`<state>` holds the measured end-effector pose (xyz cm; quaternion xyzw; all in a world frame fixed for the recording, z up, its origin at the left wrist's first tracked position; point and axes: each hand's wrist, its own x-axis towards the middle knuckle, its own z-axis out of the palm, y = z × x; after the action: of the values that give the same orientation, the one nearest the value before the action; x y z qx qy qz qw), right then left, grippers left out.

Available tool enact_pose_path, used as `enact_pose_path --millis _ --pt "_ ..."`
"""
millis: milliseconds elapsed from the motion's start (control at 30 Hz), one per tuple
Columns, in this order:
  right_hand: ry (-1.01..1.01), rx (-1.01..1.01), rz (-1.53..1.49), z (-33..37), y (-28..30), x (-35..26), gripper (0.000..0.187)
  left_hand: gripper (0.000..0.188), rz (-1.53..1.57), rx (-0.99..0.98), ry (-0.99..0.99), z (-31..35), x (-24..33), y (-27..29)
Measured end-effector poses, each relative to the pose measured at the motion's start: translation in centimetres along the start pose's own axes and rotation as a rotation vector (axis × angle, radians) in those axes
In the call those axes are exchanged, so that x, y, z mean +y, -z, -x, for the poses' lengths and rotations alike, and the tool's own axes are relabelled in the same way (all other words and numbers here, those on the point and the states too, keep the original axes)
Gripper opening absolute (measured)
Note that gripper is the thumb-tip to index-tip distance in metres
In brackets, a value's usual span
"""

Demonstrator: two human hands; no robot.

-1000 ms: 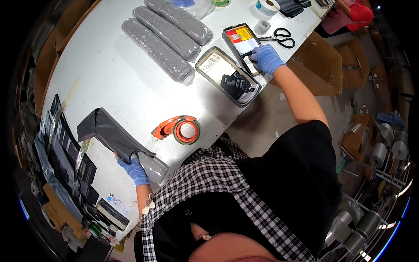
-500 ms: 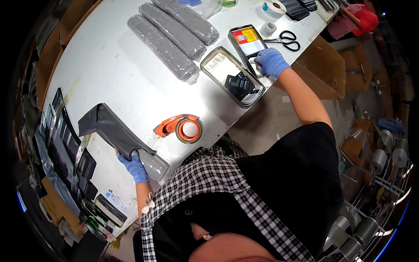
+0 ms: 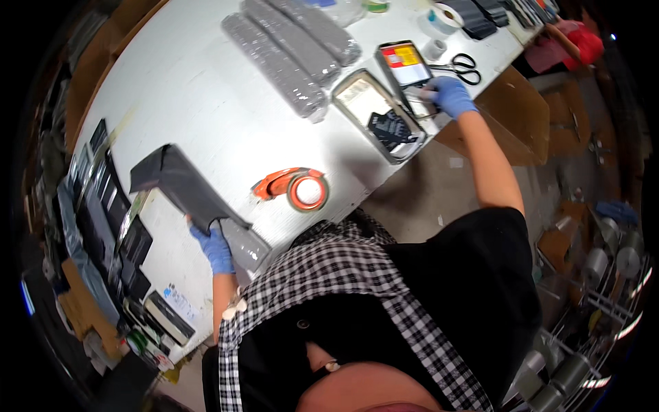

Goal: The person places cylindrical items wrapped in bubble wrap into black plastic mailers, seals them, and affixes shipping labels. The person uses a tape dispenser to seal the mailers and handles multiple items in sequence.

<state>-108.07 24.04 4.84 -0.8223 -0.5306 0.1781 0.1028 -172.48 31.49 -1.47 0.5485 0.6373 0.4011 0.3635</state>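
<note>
My left hand [image 3: 214,250], in a blue glove, is closed on the edge of a dark grey plastic mailing bag [image 3: 189,184]. A grey bundle in clear wrap [image 3: 244,244] sticks out of the bag's near end, beside that hand. At the far right my right hand [image 3: 453,97], also gloved in blue, is over a narrow dark tray [image 3: 392,53] with a red, yellow and white label in it. Its fingers are pinched together at a small pale thing, too blurred to name. A wider tray [image 3: 336,96] with black and white labels stands just left of it.
Several clear-wrapped grey bundles [image 3: 274,65] lie at the back of the white table [image 3: 199,110]. An orange tape dispenser [image 3: 307,192] sits near the front edge. Black-handled scissors [image 3: 465,69] and rolls [image 3: 446,19] are beyond my right hand. Dark packages [image 3: 113,196] line the left; another person [image 3: 570,44] is far right.
The whole view has shifted a little. My right hand has drawn slightly back from the narrow tray, fingers pinched. My left hand keeps its hold on the bag.
</note>
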Motion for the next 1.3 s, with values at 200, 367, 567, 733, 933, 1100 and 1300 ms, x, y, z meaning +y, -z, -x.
enact_pose_path --millis 200,367,567,733,933,1100,1300 --pt "-0.024 0.092 -0.888 6.5 -1.5 -10.8 0.018 0.078 -0.572 0.056 -0.386 -0.1 5.5 3.4" --pt "0.592 -0.548 -0.870 14.2 -11.9 -31.9 0.034 0.048 -0.618 -0.099 -0.623 -0.9 7.6 6.1" --pt "0.026 -0.550 -0.772 14.7 -20.2 -41.8 0.030 0.025 -0.633 -0.174 -0.667 -1.1 8.4 6.1" --pt "0.029 -0.373 -0.665 14.2 -20.4 -44.0 0.031 0.013 -0.573 -0.199 -0.581 -0.8 7.5 5.0" --pt "0.454 0.077 -0.056 18.5 -22.2 -45.0 0.043 0.012 -0.505 -0.153 -0.680 -0.6 6.4 5.2" --pt "0.441 -0.001 0.096 15.3 -22.2 -45.9 0.045 0.025 -0.521 0.137 -0.757 -0.3 5.4 4.2" --pt "0.826 -0.042 -0.445 24.8 -23.5 -34.2 0.029 0.022 -0.068 -0.262 0.358 2.8 -0.1 5.8"
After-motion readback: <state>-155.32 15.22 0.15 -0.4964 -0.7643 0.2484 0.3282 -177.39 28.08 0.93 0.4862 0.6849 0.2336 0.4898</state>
